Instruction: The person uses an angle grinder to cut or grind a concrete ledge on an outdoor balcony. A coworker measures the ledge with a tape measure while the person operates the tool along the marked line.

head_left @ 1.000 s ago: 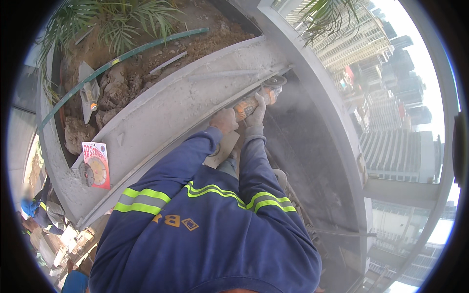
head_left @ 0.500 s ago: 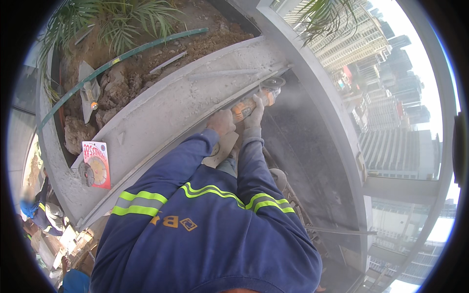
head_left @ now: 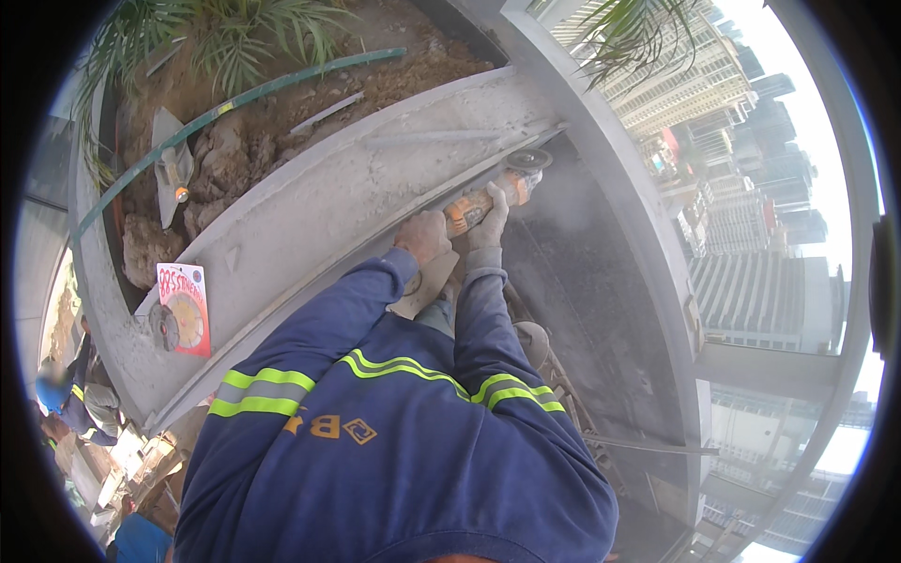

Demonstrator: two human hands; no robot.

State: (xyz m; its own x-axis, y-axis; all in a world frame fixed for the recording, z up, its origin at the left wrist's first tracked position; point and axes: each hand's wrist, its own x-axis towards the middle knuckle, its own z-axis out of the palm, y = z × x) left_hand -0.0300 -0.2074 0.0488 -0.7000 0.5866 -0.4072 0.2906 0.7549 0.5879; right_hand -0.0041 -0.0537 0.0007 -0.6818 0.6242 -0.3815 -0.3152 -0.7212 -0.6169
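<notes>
Both my hands are wrapped round an orange angle grinder [head_left: 463, 215], held at arm's length. My left hand [head_left: 425, 235] grips its rear end, and my right hand [head_left: 490, 218] is closed round the body nearer the head. The round cutting disc [head_left: 528, 160] is at the far end, close to the grey edge strip of the concrete planter wall [head_left: 310, 197]. Whether the disc touches that strip I cannot tell. Pale dust hangs in the air to the right of the tool.
A disc on a red and white card [head_left: 189, 314] rests on the wall at left, with a small dark disc [head_left: 164, 328] beside it. Soil, palm leaves and a trowel [head_left: 173, 178] lie behind. A ladder [head_left: 568, 389] stands below right. Another person [head_left: 80, 394] is at lower left.
My hands keep their grip, and the grinder stays almost in place along the wall edge. The view has shifted slightly. At lower left, the other person has moved a little.
</notes>
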